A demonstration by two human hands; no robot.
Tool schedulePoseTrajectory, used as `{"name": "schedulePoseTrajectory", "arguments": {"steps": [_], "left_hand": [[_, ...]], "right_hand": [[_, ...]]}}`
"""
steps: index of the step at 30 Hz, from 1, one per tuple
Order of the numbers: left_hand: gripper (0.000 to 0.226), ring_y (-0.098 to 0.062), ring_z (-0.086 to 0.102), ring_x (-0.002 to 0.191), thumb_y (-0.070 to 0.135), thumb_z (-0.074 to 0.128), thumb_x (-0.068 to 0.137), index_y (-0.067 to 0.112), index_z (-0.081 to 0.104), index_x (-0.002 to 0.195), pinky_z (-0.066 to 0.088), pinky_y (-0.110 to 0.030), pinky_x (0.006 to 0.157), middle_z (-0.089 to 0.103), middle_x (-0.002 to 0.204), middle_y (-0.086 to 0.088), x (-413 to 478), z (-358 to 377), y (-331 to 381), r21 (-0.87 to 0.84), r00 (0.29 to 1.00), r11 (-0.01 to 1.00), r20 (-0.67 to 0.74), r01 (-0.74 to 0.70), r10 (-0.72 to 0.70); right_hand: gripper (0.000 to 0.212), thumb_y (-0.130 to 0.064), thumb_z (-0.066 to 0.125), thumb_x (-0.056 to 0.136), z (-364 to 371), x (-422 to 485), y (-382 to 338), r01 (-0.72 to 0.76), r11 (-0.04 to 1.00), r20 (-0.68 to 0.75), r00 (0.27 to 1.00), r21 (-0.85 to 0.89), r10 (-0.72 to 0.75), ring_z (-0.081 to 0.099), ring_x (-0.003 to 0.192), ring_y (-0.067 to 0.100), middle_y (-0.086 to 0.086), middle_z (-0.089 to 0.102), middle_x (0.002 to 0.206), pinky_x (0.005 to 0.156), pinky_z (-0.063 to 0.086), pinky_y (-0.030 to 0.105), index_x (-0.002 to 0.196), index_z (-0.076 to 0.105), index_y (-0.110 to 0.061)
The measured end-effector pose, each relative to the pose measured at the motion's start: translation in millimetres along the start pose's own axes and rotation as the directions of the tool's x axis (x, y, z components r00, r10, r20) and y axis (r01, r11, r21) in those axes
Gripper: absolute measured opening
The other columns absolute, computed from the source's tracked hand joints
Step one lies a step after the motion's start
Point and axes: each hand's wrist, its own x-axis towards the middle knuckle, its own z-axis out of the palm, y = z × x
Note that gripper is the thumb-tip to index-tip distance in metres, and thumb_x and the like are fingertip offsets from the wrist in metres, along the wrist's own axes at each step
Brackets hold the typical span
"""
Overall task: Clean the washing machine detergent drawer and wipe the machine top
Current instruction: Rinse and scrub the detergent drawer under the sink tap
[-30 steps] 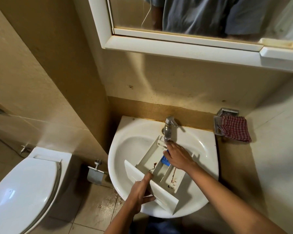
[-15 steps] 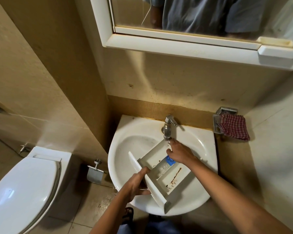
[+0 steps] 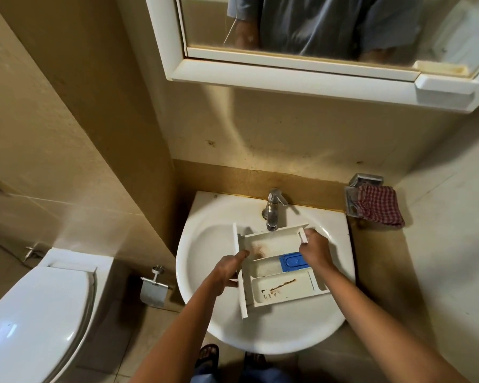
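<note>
The detergent drawer (image 3: 274,244) sits open side up in the sink (image 3: 274,341) under the tap (image 3: 273,208). Its long axis runs left-right, front panel facing left. The left grip (image 3: 227,272) clasps that panel and the right grip (image 3: 314,250) clutches the rear end.

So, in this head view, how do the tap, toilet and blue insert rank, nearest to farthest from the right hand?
1. Blue insert, in the drawer, beside the right hand.
2. Tap, farther back, to its left.
3. Toilet, far left.
</note>
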Motion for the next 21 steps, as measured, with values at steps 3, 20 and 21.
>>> {"name": "schedulePoseTrajectory", "arguments": {"steps": [3,20,21], "left_hand": [[0.053,-0.021,0.053,0.077,0.055,0.048,0.093,0.007,0.062,0.108,0.050,-0.029,0.068,0.055,0.088,-0.008,8,-2,4,0.049,0.999,0.998,-0.037,-0.026,0.028],[0.050,-0.019,0.057,0.072,0.062,0.060,0.084,0.013,0.057,0.075,0.060,-0.036,0.074,0.056,0.076,-0.002,4,-7,-8,0.020,0.980,0.990,-0.140,-0.139,0.141],[0.050,-0.018,0.056,0.071,0.063,0.060,0.083,0.014,0.056,0.073,0.060,-0.036,0.075,0.054,0.074,-0.001,5,-8,-7,0.020,0.981,0.990,-0.138,-0.138,0.139]], "right_hand": [[0.024,0.012,0.047,0.078,4,-2,9,-0.004,0.999,-0.068,0.998,0.046,0.007,0.063,0.084,0.035,0.018,0.066,0.086,0.066,0.049,0.034,0.092,0.062,0.000],[0.078,-0.038,0.025,0.088,62,-25,-15,0.070,0.962,-0.128,0.986,-0.265,-0.107,-0.017,0.144,0.028,0.022,-0.010,0.156,0.112,-0.017,0.034,0.148,-0.001,0.006],[0.079,-0.037,0.031,0.089,64,-24,-15,0.081,0.965,-0.165,0.978,-0.250,-0.125,-0.019,0.142,0.026,0.022,-0.009,0.156,0.113,-0.015,0.034,0.148,0.001,0.006]]}}
